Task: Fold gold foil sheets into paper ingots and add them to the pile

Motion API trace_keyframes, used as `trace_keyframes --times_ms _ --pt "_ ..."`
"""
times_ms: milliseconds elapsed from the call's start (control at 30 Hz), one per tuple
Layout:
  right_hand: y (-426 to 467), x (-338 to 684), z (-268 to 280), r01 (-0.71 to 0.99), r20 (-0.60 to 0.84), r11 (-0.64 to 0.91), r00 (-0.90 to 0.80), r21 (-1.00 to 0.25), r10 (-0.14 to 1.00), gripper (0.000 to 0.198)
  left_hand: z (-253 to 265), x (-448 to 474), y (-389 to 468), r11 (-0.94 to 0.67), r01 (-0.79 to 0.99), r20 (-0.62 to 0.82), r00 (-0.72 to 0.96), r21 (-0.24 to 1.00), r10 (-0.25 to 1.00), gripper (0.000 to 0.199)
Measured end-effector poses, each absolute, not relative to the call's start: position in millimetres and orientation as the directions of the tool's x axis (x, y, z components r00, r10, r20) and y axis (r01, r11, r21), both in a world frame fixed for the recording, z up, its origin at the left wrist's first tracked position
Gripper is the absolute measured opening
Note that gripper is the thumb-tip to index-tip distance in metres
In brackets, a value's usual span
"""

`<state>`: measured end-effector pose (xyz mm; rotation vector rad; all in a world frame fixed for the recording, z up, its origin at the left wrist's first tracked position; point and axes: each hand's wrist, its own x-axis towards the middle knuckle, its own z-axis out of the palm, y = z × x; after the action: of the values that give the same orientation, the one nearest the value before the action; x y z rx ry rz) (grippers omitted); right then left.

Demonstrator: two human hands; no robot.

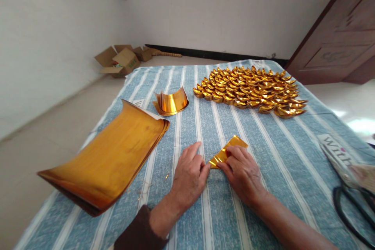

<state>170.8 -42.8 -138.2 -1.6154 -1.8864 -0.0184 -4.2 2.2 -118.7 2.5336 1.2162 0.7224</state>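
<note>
A small folded sheet of gold foil paper (236, 141) lies on the striped cloth in front of me. My right hand (243, 170) grips it, fingers bent over its right part and thumb low on its near edge. At the paper's left corner rests the thumb of my left hand (190, 172); that hand lies on the cloth with its index finger stretched forward and the others partly curled. Beyond my left hand stands a curved stack of small gold sheets (172, 102). A larger stack of gold sheets (108, 156) lies to the left, its edges curling up.
Many folded gold foil ingots (249, 88) stand in rows at the far right of the table. Black-handled scissors (345, 187) lie at the right edge. The striped cloth (187, 218) covers the table. Open cardboard boxes (120, 60) sit on the floor behind, near the wall.
</note>
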Motion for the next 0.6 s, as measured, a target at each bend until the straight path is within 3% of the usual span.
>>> trace_keyframes --times_ms 600 --pt "-42.1 171.3 -138.4 0.888 0.465 0.249 -0.045 -0.387 0.884 0.025 -119.9 -4.2 3.0 -0.628 0.662 0.329 0.535 0.409 0.778 0.016"
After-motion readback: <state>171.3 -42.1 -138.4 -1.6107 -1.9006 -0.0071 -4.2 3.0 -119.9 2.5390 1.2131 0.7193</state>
